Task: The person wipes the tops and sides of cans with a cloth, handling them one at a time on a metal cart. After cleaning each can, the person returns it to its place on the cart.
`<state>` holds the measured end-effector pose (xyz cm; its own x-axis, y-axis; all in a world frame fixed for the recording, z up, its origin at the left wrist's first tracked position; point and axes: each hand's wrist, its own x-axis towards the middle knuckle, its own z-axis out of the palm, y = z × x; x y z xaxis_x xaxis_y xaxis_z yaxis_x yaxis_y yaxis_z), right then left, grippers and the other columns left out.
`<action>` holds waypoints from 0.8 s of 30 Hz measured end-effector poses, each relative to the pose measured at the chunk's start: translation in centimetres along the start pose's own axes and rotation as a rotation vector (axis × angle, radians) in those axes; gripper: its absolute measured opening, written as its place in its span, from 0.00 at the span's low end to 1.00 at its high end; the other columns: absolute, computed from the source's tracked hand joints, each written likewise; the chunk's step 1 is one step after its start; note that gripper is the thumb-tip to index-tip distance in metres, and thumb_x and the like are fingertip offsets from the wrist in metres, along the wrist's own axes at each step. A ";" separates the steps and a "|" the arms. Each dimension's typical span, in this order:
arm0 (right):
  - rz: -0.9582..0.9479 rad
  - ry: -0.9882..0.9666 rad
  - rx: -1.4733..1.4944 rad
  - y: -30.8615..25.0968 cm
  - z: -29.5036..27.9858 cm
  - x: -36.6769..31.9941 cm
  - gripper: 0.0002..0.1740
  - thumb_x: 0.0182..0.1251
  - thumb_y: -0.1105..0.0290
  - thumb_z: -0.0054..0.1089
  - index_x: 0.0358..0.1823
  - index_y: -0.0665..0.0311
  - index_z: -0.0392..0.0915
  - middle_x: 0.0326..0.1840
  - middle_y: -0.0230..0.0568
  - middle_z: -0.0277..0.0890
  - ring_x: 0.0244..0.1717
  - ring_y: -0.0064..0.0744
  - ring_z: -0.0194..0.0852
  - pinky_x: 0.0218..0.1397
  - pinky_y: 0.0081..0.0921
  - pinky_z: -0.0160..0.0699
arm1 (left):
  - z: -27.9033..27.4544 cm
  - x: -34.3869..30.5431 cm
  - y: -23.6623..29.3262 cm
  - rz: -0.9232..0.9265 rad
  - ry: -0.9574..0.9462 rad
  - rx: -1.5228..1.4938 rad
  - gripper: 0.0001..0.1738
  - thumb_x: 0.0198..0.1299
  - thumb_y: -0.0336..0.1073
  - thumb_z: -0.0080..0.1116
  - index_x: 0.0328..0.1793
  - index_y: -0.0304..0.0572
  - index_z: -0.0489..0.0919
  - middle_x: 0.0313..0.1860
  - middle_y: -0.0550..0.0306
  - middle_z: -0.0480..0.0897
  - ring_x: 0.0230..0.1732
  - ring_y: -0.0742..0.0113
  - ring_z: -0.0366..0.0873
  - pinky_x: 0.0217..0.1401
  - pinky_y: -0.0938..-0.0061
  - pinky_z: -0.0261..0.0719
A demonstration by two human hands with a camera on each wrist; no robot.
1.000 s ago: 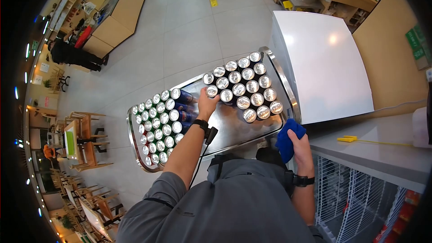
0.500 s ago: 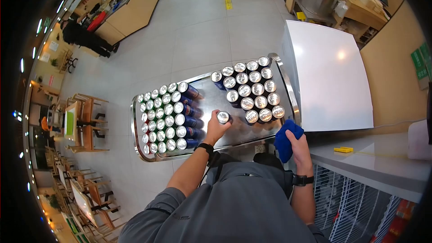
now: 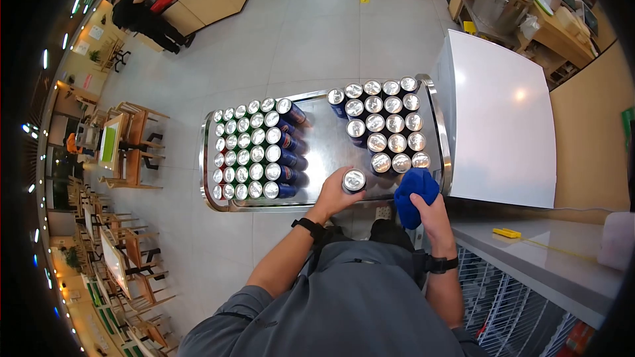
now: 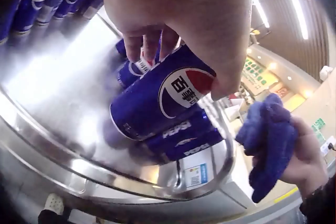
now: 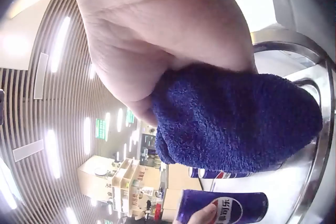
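In the head view my left hand [image 3: 335, 195] grips one blue can [image 3: 354, 180] at the near side of the metal tray [image 3: 317, 152]. The left wrist view shows that can [image 4: 163, 95] tilted, with the thumb and fingers of my left hand [image 4: 184, 8] around its upper part. My right hand [image 3: 433, 215] holds a bunched blue cloth [image 3: 417, 192] by the tray's near right corner; in the right wrist view the cloth [image 5: 231, 119] hides most of the fingers. Upright cans stand in a left block [image 3: 245, 152] and a right block [image 3: 393, 122].
A white box-like unit [image 3: 499, 119] adjoins the tray's right end. A grey counter [image 3: 562, 244] with a yellow object [image 3: 507, 233] lies to the right, above wire racks [image 3: 509, 297]. Wooden chairs [image 3: 135, 135] and a person in black [image 3: 149, 20] are farther off at left.
My left hand has drawn one can out of the right block's left edge, toward my body and then rightward. The cloth in my right hand has moved slightly closer to the tray and that can.
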<state>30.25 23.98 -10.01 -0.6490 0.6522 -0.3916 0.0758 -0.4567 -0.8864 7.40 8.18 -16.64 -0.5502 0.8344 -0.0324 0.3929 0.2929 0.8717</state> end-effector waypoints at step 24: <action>-0.863 -0.067 -0.842 -9.1 11.4 -4.6 0.20 0.52 0.72 0.78 0.46 0.69 0.85 0.64 0.51 0.71 0.60 0.55 0.74 0.62 0.43 0.77 | -7.2 -1.6 14.4 0.211 0.117 -0.064 0.37 0.41 0.38 0.82 0.59 0.40 0.78 0.48 0.46 0.84 0.50 0.46 0.84 0.53 0.61 0.82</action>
<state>23.95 18.25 2.69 -0.7651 0.5041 0.4006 0.0513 0.6679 -0.7425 8.61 7.64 -0.53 -0.5442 0.8129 0.2076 0.4631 0.0848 0.8822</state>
